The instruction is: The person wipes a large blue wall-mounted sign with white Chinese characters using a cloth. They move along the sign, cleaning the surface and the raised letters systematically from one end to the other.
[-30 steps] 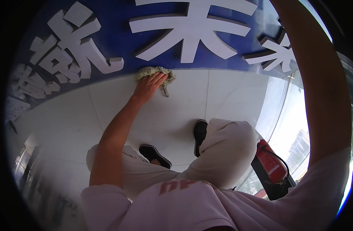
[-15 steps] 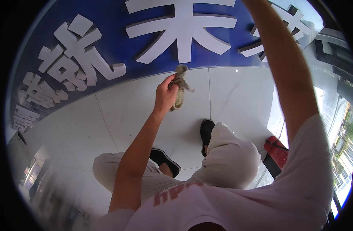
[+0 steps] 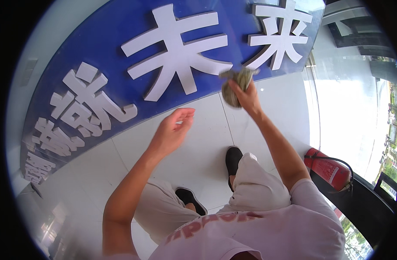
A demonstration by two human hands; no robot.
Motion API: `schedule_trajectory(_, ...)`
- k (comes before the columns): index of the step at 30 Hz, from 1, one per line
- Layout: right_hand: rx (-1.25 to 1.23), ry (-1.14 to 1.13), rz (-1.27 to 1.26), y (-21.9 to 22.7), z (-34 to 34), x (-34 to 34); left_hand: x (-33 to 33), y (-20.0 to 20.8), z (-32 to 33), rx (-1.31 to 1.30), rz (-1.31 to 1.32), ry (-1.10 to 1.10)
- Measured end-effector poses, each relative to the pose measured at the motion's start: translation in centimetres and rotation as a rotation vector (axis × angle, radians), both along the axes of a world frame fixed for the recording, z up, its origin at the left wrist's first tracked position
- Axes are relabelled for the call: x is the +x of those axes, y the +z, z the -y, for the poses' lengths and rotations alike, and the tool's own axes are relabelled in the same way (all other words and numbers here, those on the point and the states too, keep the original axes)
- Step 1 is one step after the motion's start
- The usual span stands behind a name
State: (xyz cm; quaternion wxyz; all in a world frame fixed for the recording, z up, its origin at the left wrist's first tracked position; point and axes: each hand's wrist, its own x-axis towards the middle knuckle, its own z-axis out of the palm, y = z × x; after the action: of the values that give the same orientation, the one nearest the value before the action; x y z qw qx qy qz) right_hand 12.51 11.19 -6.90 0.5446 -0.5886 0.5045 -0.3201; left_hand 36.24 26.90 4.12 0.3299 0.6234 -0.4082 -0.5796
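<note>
My right hand (image 3: 249,100) grips a bunched greenish-grey cloth (image 3: 230,94), with the thumb across its near side. Both are slightly blurred, at the lower edge of a blue panel (image 3: 107,41) that carries thick white raised characters (image 3: 177,50). To the left, my left hand (image 3: 170,133) is empty over the pale floor, its fingers loosely bent and a gap showing by the thumb. It is apart from the cloth and below the largest central character.
Pale floor tiles (image 3: 203,130) lie around my black shoes (image 3: 234,161). A red fire extinguisher (image 3: 330,170) with a black hose lies tilted in view at the right, by a dark ledge (image 3: 359,203). Bright glass (image 3: 346,108) stands beyond it.
The cloth has passed from my left hand to my right. My right arm, raised out of view before, has come down. My view has shifted, showing more of the panel and extinguisher.
</note>
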Motion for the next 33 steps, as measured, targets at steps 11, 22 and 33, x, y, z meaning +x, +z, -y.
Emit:
schedule_trajectory(11, -0.63, 0.402, -0.765, -1.4, 5.7, 1.9, 6.7, 0.6, -3.9, 0.018, 0.356, 0.099)
schedule_trajectory(22, -0.698, 0.273, -0.602, 0.2, 2.4, 9.4, 8.3, 2.6, -6.1, -0.052, 0.393, 0.189)
schedule_trajectory(33, -0.555, 0.289, -0.721, 5.9, 8.0, 4.3, 9.4, 2.5, -8.7, -0.032, 0.45, 0.152)
